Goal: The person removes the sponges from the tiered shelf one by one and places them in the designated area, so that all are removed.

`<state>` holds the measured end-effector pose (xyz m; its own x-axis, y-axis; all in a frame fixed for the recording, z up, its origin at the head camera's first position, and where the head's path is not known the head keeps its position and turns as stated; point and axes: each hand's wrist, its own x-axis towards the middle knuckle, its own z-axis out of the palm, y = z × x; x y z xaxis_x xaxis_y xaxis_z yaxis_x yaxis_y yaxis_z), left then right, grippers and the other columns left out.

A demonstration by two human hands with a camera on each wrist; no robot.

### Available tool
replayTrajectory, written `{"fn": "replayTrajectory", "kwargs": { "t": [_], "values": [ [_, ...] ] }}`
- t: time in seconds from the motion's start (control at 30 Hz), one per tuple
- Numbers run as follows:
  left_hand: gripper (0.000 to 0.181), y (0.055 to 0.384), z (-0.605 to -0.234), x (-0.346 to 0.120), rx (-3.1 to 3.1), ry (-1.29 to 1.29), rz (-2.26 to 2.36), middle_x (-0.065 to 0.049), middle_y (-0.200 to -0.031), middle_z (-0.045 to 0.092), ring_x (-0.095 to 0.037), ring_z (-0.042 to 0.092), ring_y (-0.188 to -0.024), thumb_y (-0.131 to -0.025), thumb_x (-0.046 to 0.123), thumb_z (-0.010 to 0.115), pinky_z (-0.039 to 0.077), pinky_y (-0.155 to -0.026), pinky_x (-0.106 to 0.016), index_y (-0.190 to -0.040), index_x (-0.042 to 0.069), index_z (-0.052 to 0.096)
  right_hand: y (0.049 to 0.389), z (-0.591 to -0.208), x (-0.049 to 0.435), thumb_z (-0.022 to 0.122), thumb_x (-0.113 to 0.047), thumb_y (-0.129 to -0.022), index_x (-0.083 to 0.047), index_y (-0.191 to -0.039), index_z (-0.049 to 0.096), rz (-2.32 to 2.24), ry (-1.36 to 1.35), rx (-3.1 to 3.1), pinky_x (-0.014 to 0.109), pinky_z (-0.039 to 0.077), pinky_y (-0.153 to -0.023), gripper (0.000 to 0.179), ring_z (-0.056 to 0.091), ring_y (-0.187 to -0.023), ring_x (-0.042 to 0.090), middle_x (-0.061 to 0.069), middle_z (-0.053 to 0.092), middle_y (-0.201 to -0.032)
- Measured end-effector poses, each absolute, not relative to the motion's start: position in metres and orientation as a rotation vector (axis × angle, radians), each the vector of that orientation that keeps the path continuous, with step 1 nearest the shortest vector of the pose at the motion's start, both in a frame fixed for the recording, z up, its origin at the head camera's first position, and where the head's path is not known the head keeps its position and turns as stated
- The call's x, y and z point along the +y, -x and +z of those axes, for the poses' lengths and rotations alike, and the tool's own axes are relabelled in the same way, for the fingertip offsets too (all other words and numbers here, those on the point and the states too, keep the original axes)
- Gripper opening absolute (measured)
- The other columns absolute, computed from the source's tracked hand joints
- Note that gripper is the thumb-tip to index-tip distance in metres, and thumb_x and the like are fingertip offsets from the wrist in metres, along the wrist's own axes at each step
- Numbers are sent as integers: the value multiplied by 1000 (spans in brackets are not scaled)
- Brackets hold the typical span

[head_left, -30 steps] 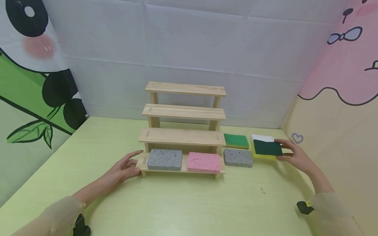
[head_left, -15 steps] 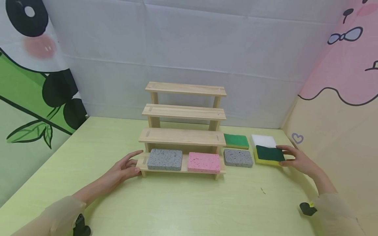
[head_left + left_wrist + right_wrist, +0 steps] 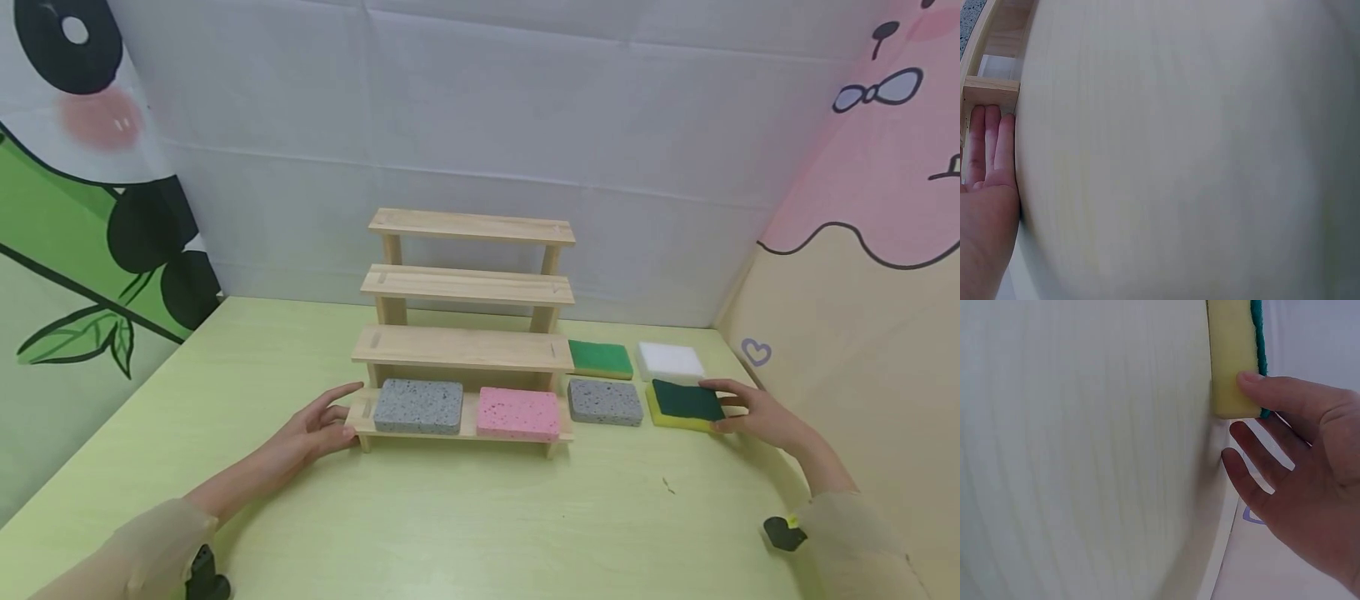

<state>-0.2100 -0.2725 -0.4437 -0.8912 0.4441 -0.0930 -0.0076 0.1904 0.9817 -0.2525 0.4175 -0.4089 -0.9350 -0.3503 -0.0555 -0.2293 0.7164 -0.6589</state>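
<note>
In the head view, a yellow sponge with a dark green scouring face (image 3: 686,402) lies green side up at the right. My right hand (image 3: 759,415) holds it by its right end. The right wrist view shows the thumb (image 3: 1257,387) on its near side, with the lower fingers spread off the sponge. At the left end of a stepped wooden shelf (image 3: 461,346), my left hand (image 3: 311,425) touches the lowest step; in the left wrist view, straight fingers (image 3: 1004,144) reach its leg. On that step lie a grey speckled sponge (image 3: 417,406) and a pink one (image 3: 517,412).
Right of the shelf, a second grey speckled sponge (image 3: 604,402) lies before a green-topped sponge (image 3: 602,359). A white sponge block (image 3: 670,363) lies behind the held one. A pale wall (image 3: 480,125) backs the table; a printed panel (image 3: 862,358) stands along the right side.
My right hand has brought the yellow and green sponge toward me and down onto the table, slightly rightward, uncovering the white block. The left hand and shelf have stayed still.
</note>
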Motion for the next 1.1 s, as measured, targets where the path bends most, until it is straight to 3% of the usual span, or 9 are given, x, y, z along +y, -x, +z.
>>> {"fn": "replayTrajectory", "kwargs": {
  "t": [0.77, 0.9, 1.0, 1.1],
  "values": [
    [66, 211, -446, -273, 2119, -400, 1743, 2, -130, 59, -8, 61, -116, -102, 17, 51, 50, -97, -22, -158, 23, 15, 253, -409, 422, 73, -11, -86, 2, -149, 32, -1028, 502, 2689, 19, 48, -84, 76, 43, -127, 61, 36, 29, -151],
    [66, 211, -445, -273, 2118, -405, 1742, 2, -130, 59, -8, 61, -117, -103, 17, 50, 50, -97, -22, -158, 23, 15, 251, -403, 415, 75, -13, -84, 4, -151, 23, -995, 502, 2706, 43, 54, -95, 86, 38, -128, 60, 38, 28, -149],
    [66, 211, -445, -273, 2113, -410, 1752, 2, -129, 59, -8, 61, -116, -103, 17, 50, 50, -97, -21, -158, 23, 15, 250, -396, 407, 75, -12, -84, 4, -153, 16, -1007, 506, 2710, 66, 41, -101, 92, 33, -130, 61, 39, 24, -150],
    [67, 211, -445, -273, 2106, -411, 1760, 3, -128, 59, -8, 61, -116, -102, 16, 50, 50, -97, -22, -159, 22, 15, 249, -390, 400, 74, -10, -86, 4, -154, 14, -1009, 517, 2739, 73, 34, -102, 92, 29, -132, 61, 37, 20, -153]
  ]
}}
